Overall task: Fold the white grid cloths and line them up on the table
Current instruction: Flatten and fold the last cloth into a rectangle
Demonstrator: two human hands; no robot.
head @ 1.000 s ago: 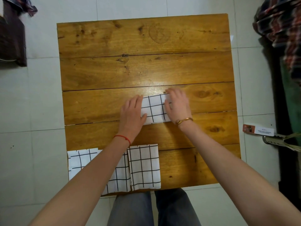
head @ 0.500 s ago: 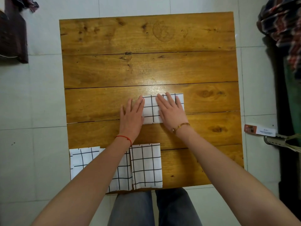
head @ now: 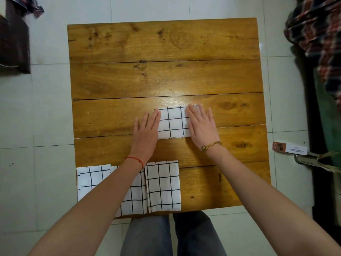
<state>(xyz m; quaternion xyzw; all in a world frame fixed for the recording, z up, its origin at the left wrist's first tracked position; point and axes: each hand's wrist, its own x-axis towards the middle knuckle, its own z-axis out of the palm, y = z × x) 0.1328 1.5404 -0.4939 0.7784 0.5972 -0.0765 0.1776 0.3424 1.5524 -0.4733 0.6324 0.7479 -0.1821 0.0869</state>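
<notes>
Both hands, left hand [head: 146,130] and right hand [head: 202,126], lie flat with fingers straight on the ends of a folded cloth [head: 173,124] mid-table [head: 166,74], likely pressing the crease. I see two folded cloths [head: 147,185] lined up along the near edge, left of centre.

Head camera looks straight down onto table [head: 166,78].
</notes>
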